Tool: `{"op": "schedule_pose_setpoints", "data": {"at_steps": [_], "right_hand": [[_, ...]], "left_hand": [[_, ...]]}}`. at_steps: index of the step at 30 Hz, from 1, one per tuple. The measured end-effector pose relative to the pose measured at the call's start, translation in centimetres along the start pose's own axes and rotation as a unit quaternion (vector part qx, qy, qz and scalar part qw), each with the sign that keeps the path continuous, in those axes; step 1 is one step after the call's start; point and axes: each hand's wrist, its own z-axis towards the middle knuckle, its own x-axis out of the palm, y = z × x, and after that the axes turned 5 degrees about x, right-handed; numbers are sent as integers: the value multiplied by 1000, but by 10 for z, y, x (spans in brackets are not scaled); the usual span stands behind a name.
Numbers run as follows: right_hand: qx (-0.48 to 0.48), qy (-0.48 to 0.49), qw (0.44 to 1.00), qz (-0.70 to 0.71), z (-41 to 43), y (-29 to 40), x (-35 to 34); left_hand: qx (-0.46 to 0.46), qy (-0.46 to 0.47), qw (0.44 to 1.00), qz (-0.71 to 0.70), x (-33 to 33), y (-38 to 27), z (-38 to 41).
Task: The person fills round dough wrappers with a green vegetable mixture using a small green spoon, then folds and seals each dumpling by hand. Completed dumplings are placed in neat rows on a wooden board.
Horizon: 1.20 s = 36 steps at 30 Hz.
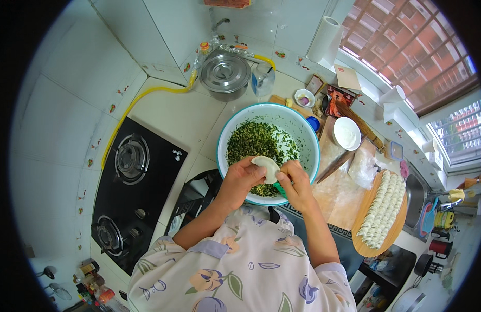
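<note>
Between my two hands a folded half-moon dumpling [268,168] is held over a large white basin with a blue rim [306,163]. My left hand [242,177] grips its left side with thumb and fingers. The fingers of my right hand [297,181] pinch its right edge. Chopped green filling [252,140] covers much of the basin's bottom. A green utensil [279,189] shows just under my right hand; whether that hand holds it too is unclear. To the right, rows of finished dumplings [382,210] lie on an oval wooden board [363,243].
A floured wooden board [334,202] carries a rolling pin [342,160], a white bowl of flour [346,133] and a plastic bag [362,167]. Behind the basin stand a lidded steel pot [224,74] and a glass jar [263,80]. A black gas hob [146,210] is at left.
</note>
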Motion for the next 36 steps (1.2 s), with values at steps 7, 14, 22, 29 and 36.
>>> {"op": "schedule_pose_setpoints", "data": {"at_steps": [7,14,22,29,36], "right_hand": [[-16,-35,999,11,-12,-3,18],[-10,-84,996,-19,-26,7,25],[8,-101,992,-70,-47,10,12],[31,-118,992,-27,-81,2,-10],[40,-144,988,-39,-134,-10,-63]], "left_hand": [[-19,36,998,46,-9,-7,0],[-41,74,991,103,-12,-8,-4],[-70,118,979,150,-3,-2,-9],[-98,149,967,180,30,20,-13],[-137,188,948,219,84,68,-19]]}}
